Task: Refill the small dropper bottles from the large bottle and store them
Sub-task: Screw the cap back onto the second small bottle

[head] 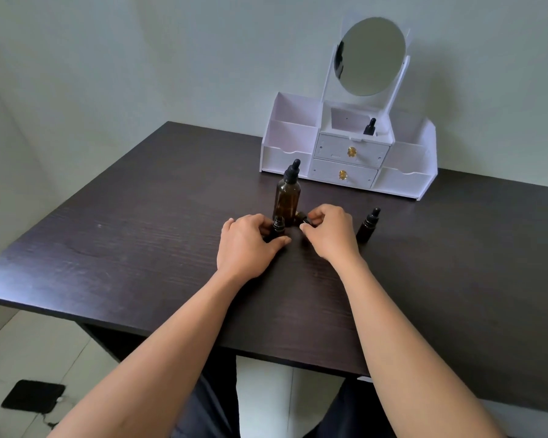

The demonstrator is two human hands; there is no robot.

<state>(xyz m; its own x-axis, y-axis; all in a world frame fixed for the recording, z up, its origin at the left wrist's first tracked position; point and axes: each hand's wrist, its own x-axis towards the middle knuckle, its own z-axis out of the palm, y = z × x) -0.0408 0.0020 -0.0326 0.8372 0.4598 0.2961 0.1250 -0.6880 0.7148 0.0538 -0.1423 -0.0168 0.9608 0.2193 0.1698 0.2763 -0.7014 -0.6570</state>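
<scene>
1. Head view, far left: a flat black rectangular pad [32,395] lies on the pale floor, below the edge of the dark wood-grain counter [133,235].
2. The left hand [247,245] rests on the counter with its fingers and thumb curled round an uncapped small dark glass dropper bottle [278,226]. The bottle stands upright, and only its threaded neck shows past the hand.
3. Just behind it, the large amber glass bottle [287,197] with a black dropper top stands upright on the counter, near both hands.
4. The right hand [329,232] has its fingers curled and pinches a small black dropper cap [301,217], which is mostly hidden, just beside the large bottle's base.
5. To the right, a capped second small dark bottle [368,227] stands on the counter, near that hand but apart from it.
6. At the back sits a white plastic organiser [348,159] with two gold-knobbed drawers. A third small capped bottle [370,127] stands in its upper middle compartment, below an oval tilting mirror [372,55].
</scene>
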